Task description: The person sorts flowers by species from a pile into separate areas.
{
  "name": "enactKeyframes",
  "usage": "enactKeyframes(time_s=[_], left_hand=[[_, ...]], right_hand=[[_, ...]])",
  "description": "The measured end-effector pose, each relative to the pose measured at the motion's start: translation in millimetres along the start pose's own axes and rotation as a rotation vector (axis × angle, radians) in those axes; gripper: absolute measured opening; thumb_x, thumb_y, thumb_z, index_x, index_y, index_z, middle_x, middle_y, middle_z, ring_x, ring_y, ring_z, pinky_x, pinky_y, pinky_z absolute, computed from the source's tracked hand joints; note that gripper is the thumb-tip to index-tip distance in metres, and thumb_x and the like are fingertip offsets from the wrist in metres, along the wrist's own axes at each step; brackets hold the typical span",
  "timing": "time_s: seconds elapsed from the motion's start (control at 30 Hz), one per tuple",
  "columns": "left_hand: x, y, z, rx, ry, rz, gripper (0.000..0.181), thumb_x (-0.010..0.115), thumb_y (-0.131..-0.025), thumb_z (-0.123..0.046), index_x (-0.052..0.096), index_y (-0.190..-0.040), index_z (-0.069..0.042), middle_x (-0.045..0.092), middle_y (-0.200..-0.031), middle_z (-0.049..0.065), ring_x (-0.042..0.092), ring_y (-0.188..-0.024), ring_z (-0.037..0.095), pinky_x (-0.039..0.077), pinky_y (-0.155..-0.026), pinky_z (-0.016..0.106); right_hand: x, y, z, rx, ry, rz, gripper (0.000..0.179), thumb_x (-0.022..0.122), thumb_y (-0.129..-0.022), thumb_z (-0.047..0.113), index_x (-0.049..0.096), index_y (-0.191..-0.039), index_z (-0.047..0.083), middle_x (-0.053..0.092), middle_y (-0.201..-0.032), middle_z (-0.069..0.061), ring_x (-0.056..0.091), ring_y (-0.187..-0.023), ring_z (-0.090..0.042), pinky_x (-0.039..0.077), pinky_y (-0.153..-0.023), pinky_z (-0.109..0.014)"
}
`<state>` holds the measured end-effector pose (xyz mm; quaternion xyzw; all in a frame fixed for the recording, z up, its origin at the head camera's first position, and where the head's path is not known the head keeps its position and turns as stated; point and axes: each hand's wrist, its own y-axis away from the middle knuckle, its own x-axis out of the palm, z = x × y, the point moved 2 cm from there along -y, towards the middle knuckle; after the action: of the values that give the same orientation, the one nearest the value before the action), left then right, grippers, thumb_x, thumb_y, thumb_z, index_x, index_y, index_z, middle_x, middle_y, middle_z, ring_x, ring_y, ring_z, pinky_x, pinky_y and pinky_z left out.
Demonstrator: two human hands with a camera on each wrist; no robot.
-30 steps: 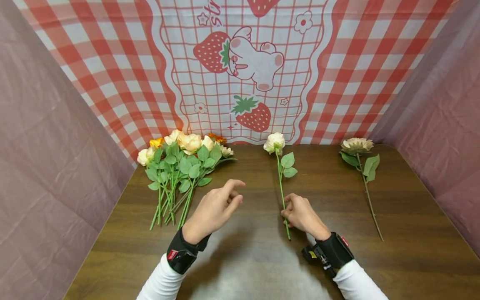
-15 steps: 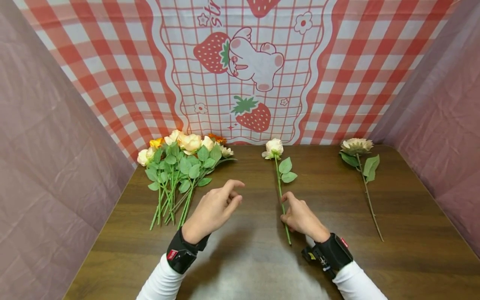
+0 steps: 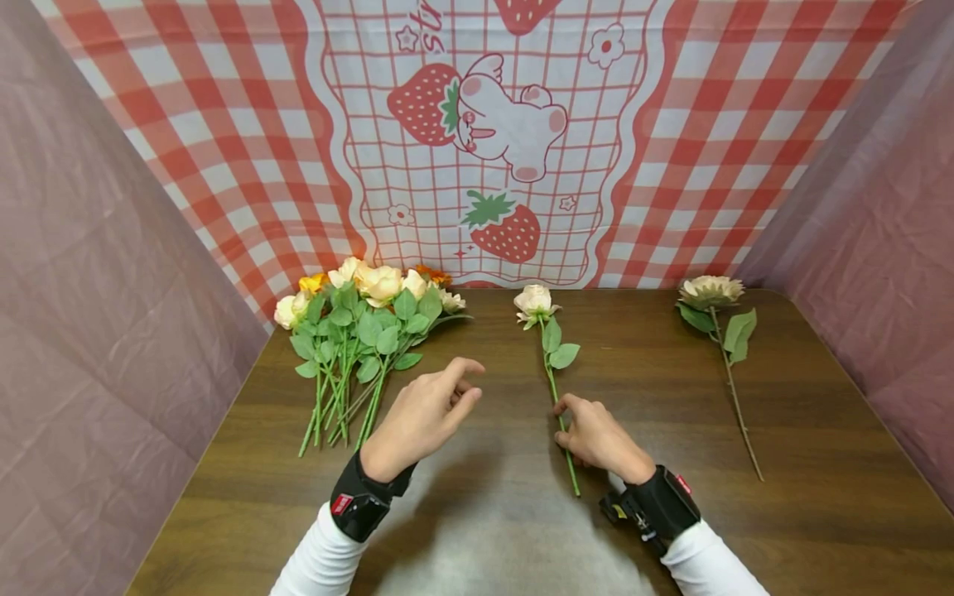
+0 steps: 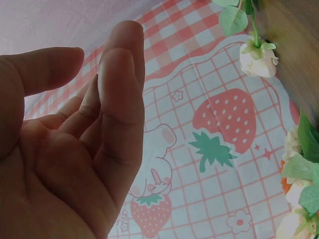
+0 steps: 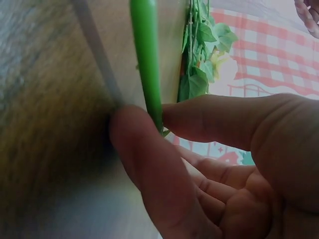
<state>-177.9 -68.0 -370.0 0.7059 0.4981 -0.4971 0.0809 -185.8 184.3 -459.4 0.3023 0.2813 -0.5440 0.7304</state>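
Thumb and index finger of my right hand [image 3: 600, 436] pinch the lower green stem of a cream rose [image 3: 536, 303], as the right wrist view shows with the stem [image 5: 148, 64] close up. The rose lies along the middle of the table, bloom at the far edge, a few leaves [image 3: 564, 356] partway down its stem. My left hand [image 3: 423, 418] hovers to the left of it, fingers loosely bent, holding nothing. In the left wrist view the left hand's palm [image 4: 62, 174] faces the camera, with the rose bloom [image 4: 258, 60] beyond at upper right.
A bunch of cream and orange flowers [image 3: 380, 284] with green leaves lies on the left of the brown table [image 3: 477, 530]. On the right lies a single pale, many-petalled flower [image 3: 711, 291] on a brownish stem. A strawberry-print checked cloth [image 3: 686, 165] hangs behind.
The rose has shifted a little left and toward me, its bloom coming down to the table's far edge. My right hand stays on the stem. The left hand has barely moved.
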Motion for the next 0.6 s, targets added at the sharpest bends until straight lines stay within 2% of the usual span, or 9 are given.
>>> enactKeyframes(time_s=[0.23, 0.43, 0.6], left_hand=[[0.6, -0.2, -1.0, -0.021, 0.005, 0.031, 0.022, 0.062, -0.098, -0.015, 0.061, -0.119, -0.009, 0.074, -0.09, 0.001, 0.07, -0.077, 0.011, 0.053, -0.063, 0.025], [1.3, 0.4, -0.9, -0.034, 0.001, 0.053, 0.022, 0.063, -0.098, -0.017, 0.061, -0.119, -0.01, 0.073, -0.089, -0.001, 0.069, -0.078, 0.01, 0.052, -0.064, 0.025], [1.5, 0.5, -0.8, -0.029, -0.013, 0.059, 0.021, 0.062, -0.099, -0.017, 0.061, -0.118, -0.011, 0.073, -0.089, -0.001, 0.069, -0.078, 0.01, 0.052, -0.063, 0.025]], right_hand=[[-0.4, 1.2, 0.9, -0.002, 0.005, -0.019, 0.031, 0.068, -0.085, -0.001, 0.06, -0.114, -0.007, 0.055, -0.052, 0.001, 0.05, -0.036, -0.008, 0.044, -0.04, -0.027], [0.1, 1.1, 1.4, 0.014, 0.003, -0.024, 0.03, 0.069, -0.086, -0.001, 0.06, -0.113, -0.005, 0.055, -0.052, 0.0, 0.051, -0.036, -0.008, 0.044, -0.04, -0.027], [0.9, 1.3, -0.4, -0.004, 0.01, -0.012, 0.03, 0.07, -0.086, 0.003, 0.06, -0.114, -0.004, 0.057, -0.05, 0.0, 0.051, -0.035, -0.007, 0.044, -0.041, -0.028]])
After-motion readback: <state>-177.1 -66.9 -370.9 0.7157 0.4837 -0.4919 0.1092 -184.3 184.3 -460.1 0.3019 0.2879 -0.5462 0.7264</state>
